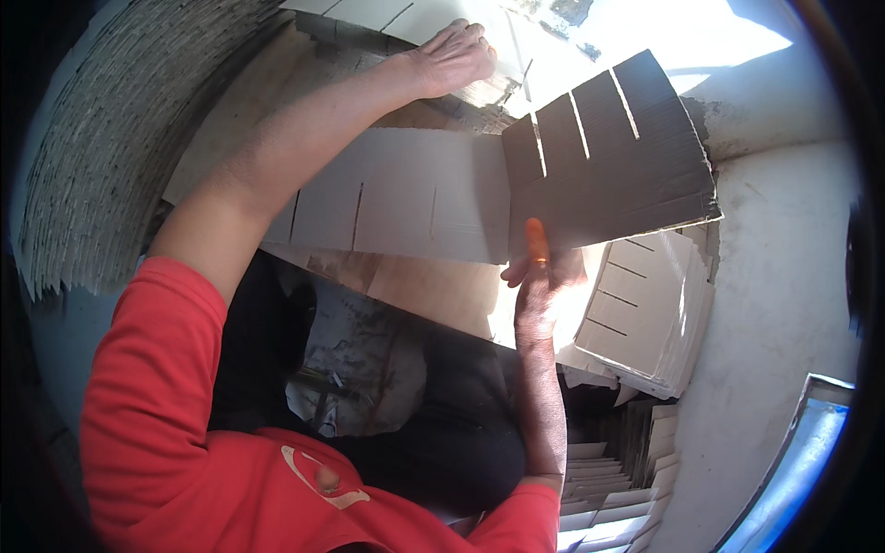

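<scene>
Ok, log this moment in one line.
left hand: curled, near upper slotted cardboard | right hand: orange-tipped digit against bent cardboard sheet

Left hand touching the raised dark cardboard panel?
Apart. The head view shows a bright gap between the left hand and the nearest edge of the raised dark cardboard panel.

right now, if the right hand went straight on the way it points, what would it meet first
Likely the raised, shaded cardboard panel; the tip of the right hand overlaps its lower part and may touch it, though depth is unclear.
</scene>
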### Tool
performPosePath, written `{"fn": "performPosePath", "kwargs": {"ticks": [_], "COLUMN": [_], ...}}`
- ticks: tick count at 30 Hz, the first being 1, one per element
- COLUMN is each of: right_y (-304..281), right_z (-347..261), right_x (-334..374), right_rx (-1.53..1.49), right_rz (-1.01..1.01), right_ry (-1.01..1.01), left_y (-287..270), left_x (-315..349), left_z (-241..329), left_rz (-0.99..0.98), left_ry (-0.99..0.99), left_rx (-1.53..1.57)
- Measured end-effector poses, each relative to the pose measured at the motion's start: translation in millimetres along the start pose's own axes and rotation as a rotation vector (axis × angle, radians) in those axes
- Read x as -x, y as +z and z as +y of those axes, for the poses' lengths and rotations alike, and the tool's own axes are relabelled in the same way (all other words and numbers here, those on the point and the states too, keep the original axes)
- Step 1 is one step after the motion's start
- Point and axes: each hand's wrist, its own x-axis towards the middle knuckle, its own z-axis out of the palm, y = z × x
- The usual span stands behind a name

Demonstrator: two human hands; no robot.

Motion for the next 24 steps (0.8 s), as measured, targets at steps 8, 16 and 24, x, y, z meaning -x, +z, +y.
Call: {"fn": "performPosePath", "kwargs": {"ticks": [8, 16, 24], "right_y": [-0.9, -3.7, -0.6], "right_z": [2.9, 9.5, -2.7], "right_x": [2.9, 4.4, -5.8], "right_rx": [0.099, -0.066, 0.033], "right_rz": [0.006, 0.033, 0.032], "right_ry": [0.096, -0.024, 0.064], "left_y": [-9.4, -34.1, -32.6], "left_x": [8.2, 18.3, 36.7], "left_z": [3.1, 30.5, 58.2], "left_rz": [0.23, 0.043, 0.338], "left_ry": [0.065, 0.205, 0.277], "left_rx": [0.29, -0.034, 0.108]}}
